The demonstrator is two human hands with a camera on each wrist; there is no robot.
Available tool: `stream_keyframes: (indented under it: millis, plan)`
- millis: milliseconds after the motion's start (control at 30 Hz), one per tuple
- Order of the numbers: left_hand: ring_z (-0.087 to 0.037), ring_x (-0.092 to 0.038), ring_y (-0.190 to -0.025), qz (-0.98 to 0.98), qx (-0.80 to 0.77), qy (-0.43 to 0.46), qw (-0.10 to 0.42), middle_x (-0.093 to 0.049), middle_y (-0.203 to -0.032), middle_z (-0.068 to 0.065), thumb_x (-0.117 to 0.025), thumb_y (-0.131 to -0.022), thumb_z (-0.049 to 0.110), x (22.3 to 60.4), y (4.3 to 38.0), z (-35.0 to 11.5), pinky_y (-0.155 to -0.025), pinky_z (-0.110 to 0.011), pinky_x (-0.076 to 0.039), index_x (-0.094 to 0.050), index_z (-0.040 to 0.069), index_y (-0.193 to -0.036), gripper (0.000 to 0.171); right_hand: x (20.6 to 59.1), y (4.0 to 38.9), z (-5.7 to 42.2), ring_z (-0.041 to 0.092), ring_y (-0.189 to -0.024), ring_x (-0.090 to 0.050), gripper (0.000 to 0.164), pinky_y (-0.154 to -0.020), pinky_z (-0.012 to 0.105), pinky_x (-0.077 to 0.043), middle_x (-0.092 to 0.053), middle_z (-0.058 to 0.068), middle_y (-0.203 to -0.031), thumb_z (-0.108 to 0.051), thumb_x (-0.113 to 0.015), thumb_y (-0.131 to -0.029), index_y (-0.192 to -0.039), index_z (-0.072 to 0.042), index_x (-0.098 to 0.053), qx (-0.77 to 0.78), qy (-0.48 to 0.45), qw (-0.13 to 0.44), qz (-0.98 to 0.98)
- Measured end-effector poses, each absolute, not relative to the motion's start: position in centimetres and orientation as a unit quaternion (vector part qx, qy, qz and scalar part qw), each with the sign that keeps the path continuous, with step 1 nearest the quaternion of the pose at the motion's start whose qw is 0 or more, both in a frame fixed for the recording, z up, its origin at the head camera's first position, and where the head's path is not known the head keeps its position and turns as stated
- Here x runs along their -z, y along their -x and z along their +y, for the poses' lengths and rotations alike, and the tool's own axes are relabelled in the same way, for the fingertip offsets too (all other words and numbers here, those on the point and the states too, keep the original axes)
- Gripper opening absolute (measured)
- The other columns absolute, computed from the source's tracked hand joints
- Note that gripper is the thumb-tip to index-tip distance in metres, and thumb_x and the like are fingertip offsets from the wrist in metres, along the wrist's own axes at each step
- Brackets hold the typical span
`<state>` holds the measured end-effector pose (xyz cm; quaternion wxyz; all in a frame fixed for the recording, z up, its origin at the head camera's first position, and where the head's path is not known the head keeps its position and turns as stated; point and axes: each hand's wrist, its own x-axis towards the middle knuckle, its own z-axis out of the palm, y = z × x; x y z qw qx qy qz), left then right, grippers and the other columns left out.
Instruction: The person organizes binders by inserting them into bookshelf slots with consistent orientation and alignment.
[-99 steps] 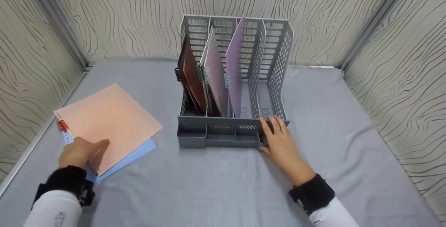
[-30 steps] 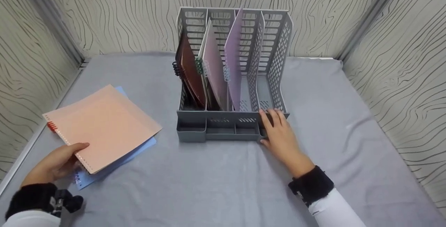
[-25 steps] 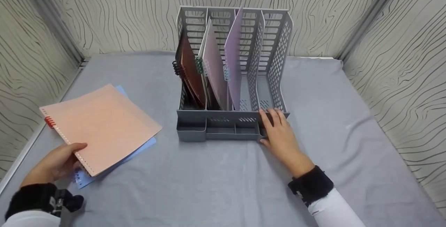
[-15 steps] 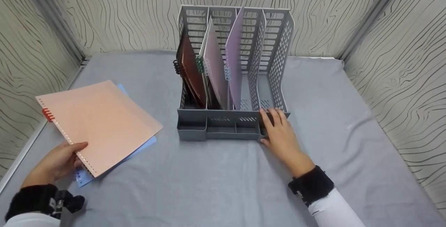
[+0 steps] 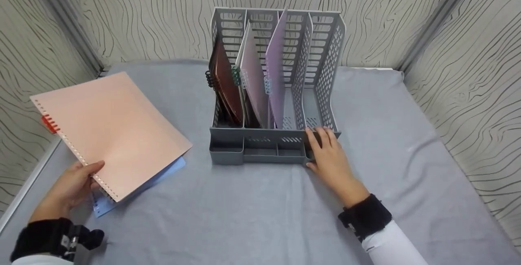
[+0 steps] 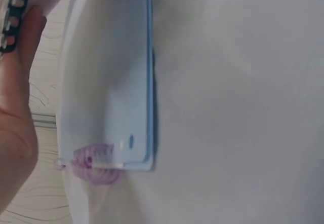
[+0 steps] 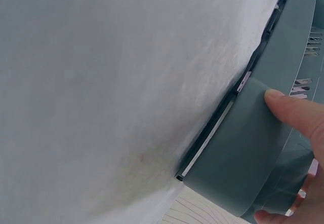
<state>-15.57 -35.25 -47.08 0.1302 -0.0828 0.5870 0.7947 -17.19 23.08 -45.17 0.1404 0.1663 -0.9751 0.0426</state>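
My left hand (image 5: 75, 187) pinches a peach spiral notebook (image 5: 118, 134) near its holed edge, thumb on the cover and fingers beneath. Red binding rings show at the notebook's far left edge, while dark green rings show by the fingers in the left wrist view. Partly covered by it, a blue notebook (image 6: 129, 82) with purple rings lies on the cloth. On the other side, my right hand (image 5: 331, 163) grips the front right corner of a grey file organizer (image 5: 226, 158). Its thumb (image 7: 291, 110) presses the front wall; the fingers reach over into the small front compartment.
Upright in the organizer stand brown notebooks (image 5: 226, 82) in the leftmost slot, a pale pink notebook (image 5: 253, 82) beside a whitish one, and a purple notebook (image 5: 276, 69). Grey cloth (image 5: 244, 216) covers the table, with patterned panels (image 5: 163, 20) around it.
My left hand has gone from resting over the notebooks to gripping the peach one, whose far left side has risen off the blue one. The right hand has stayed on the organizer.
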Motion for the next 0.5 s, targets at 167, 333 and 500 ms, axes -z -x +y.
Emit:
stream_keyframes:
  millis: [167, 333, 500]
  plan:
    - [-0.011, -0.065, -0.069, 0.592, -0.797, 0.085, 0.088, -0.069, -0.083, 0.001, -0.048, -0.098, 0.011, 47.1, 15.3, -34.6, -0.058, -0.022, -0.051, -0.063, 0.023, -0.095, 0.020, 45.7, 16.8, 23.2, 0.040, -0.128, -0.027, 0.095, -0.097, 0.053, -0.035, -0.034, 0.022, -0.137, -0.022, -0.085, -0.066, -0.143, -0.004, -0.033, -0.043, -0.158, 0.137, -0.977]
    - [-0.009, -0.063, -0.066, 0.630, -0.769, 0.094, 0.057, -0.067, -0.082, 0.004, -0.052, -0.096, 0.019, 46.5, 15.2, -34.3, -0.057, -0.020, -0.049, -0.059, 0.025, -0.100, 0.010, 45.5, 17.0, 23.0, 0.040, -0.129, -0.027, 0.095, -0.098, 0.053, -0.033, -0.034, 0.023, -0.138, -0.023, -0.085, -0.066, -0.143, -0.005, -0.033, -0.046, -0.158, 0.140, -0.976]
    - [-0.008, -0.062, -0.069, 0.671, -0.735, 0.101, 0.024, -0.065, -0.085, 0.009, -0.051, -0.097, 0.024, 45.5, 15.2, -33.6, -0.059, -0.020, -0.050, -0.049, 0.023, -0.109, 0.012, 45.1, 17.2, 22.9, 0.040, -0.129, -0.026, 0.096, -0.099, 0.053, -0.032, -0.033, 0.023, -0.138, -0.023, -0.085, -0.066, -0.144, -0.006, -0.031, -0.044, -0.155, 0.137, -0.977]
